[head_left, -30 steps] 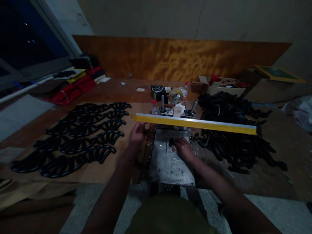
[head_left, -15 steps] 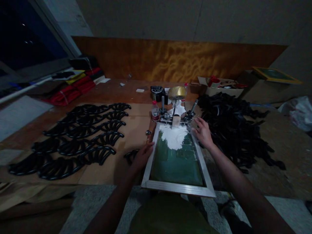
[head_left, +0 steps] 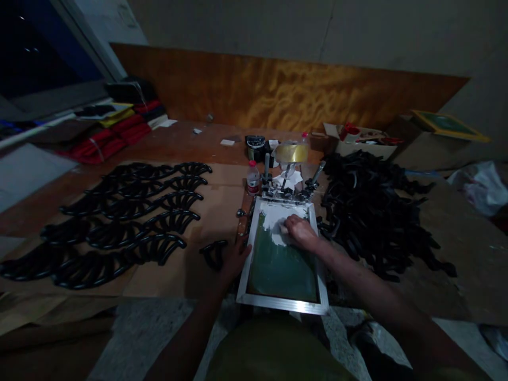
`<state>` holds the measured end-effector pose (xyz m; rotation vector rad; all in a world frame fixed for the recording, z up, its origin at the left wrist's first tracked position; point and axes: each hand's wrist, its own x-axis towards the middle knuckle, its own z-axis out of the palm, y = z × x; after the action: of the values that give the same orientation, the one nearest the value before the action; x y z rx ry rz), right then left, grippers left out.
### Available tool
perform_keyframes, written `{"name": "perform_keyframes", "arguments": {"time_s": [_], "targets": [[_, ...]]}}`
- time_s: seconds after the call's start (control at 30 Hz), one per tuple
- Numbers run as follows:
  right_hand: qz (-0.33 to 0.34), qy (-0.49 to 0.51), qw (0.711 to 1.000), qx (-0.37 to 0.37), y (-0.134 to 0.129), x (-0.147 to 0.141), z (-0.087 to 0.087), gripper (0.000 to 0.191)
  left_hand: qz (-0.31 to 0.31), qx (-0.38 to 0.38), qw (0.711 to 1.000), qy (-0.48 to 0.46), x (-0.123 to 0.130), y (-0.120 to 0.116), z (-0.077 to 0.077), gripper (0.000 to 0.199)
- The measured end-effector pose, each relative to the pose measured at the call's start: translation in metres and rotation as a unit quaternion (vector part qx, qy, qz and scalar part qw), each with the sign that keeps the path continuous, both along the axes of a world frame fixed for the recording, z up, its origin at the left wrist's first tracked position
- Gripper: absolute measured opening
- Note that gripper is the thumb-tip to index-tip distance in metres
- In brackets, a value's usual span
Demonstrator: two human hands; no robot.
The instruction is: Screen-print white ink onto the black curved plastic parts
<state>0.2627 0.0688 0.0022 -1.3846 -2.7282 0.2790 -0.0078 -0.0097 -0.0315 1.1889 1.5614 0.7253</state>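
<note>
Right hand (head_left: 301, 233) pinching a pale block (head_left: 283, 228) at white paste (head_left: 271, 217), metal-framed green screen (head_left: 283, 272) between both hands, left hand (head_left: 237, 257) at its edge, grip too dim to tell

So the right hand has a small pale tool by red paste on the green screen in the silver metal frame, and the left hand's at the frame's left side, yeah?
Not quite: the head view shows the paste is white, not red. The right hand has the small pale tool by it, and the left hand is at the left side of the silver metal frame.
</note>
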Motion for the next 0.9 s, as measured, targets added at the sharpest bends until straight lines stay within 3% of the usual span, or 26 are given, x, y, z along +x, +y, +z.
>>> {"name": "perform_keyframes", "arguments": {"time_s": [0.1, 0.17, 0.23, 0.33, 0.43, 0.53, 0.63, 0.77, 0.9], "targets": [[0.101, 0.039, 0.994, -0.026, -0.016, 0.011, 0.006, 0.026, 0.001, 0.013, 1.0, -0.015, 0.0, 0.0, -0.003, 0.066], [0.123, 0.064, 0.989, -0.054, -0.013, 0.016, 0.01, 0.028, 0.004, 0.015, 1.0, -0.016, 0.001, 0.0, 0.0, 0.066], [0.088, 0.089, 0.991, -0.055, -0.006, 0.014, 0.011, 0.027, 0.003, 0.009, 1.0, -0.012, 0.002, 0.0, 0.006, 0.066], [0.018, 0.109, 0.994, 0.003, -0.009, 0.005, 0.003, 0.025, -0.001, 0.0, 1.0, 0.004, 0.004, -0.001, 0.017, 0.063], [0.043, 0.124, 0.991, 0.029, -0.026, 0.006, -0.007, 0.029, 0.003, 0.003, 1.0, 0.017, 0.006, -0.001, 0.026, 0.061], [0.052, 0.138, 0.989, 0.003, -0.027, 0.014, -0.006, 0.029, 0.006, 0.005, 1.0, 0.025, 0.007, -0.001, 0.034, 0.06], [-0.01, 0.154, 0.988, -0.009, 0.003, 0.012, 0.01, 0.033, -0.01, 0.01, 0.999, 0.031, 0.006, 0.001, 0.044, 0.059], [-0.129, 0.134, 0.982, 0.015, 0.059, 0.014, 0.034, 0.058, -0.024, 0.039, 0.999, 0.029, 0.001, 0.006, 0.073, 0.06], [-0.24, 0.205, 0.946, 0.077, 0.079, 0.067, 0.031, 0.049, -0.014, 0.09, 0.996, 0.015, 0.005, 0.021, 0.11, 0.049]]}}
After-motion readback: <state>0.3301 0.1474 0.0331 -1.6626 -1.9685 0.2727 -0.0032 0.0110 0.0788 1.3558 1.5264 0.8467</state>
